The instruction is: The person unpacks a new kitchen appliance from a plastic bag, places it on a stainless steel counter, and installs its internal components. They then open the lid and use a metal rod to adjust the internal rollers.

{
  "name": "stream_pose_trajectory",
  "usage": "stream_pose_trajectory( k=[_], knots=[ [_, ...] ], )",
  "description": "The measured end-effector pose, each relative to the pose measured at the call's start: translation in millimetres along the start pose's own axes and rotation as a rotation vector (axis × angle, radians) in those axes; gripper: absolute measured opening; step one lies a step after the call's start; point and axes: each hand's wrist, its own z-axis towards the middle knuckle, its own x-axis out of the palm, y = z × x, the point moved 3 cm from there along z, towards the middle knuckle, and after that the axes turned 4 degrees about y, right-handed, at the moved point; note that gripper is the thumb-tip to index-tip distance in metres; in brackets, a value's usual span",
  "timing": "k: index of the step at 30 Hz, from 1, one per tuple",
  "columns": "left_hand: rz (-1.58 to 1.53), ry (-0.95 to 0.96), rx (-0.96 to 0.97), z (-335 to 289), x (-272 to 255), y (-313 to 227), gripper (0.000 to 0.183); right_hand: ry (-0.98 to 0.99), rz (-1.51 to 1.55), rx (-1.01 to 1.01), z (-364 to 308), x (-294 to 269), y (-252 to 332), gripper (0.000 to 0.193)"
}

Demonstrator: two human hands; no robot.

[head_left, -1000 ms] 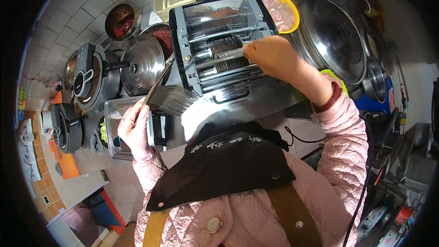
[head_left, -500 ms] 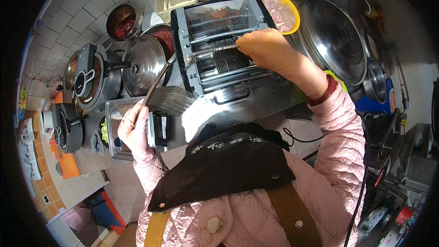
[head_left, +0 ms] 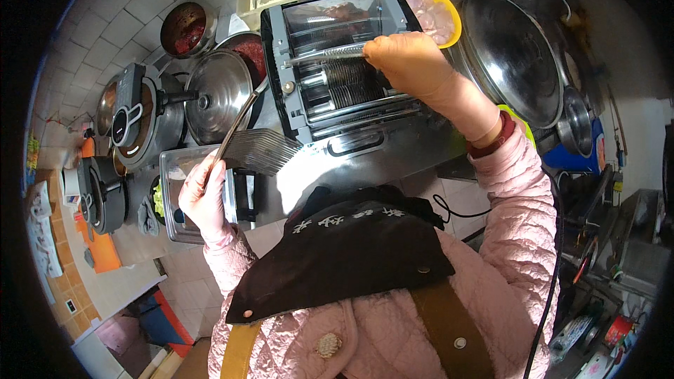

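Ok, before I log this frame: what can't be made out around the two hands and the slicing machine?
Head view only:
- Right hand: its fingers curl over a metal rod, so the grip underneath is hidden.
- Slicing machine: what lies behind its clear cover is blurred by glare.
- Left hand: it hides the comb-like metal piece at the handle end.
- Yellow bowl: partly covered by the right hand; pale contents too small to identify.

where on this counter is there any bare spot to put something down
Bare steel shows on the counter, between the slicer machine and the person's dark apron, just right of the metal comb piece held in the left hand. The back left is crowded with lidded pots and a steel tray; a big pot lid fills the right.
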Motion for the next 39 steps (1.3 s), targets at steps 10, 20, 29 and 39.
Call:
stream_pose_trajectory(
  k=[10,20,29,39],
  knots=[
    [-0.047,-0.002,-0.033,1.4,4.0,0.8,0.025,0.0,0.011,-0.029,-3.3,-8.0,3.8,0.005],
    [-0.019,0.036,-0.019,1.9,2.4,2.5,0.026,-0.042,-0.133,-0.064,9.7,1.7,-10.1,0.003],
    [-0.02,0.009,-0.001,1.7,2.1,0.9,0.026,0.105,0.08,-0.045,6.0,-9.3,-8.9,0.009],
    [-0.077,0.036,-0.02,2.4,5.9,1.1,0.026,-0.043,-0.243,-0.053,-0.2,-6.7,-4.1,0.005]
  ],
)
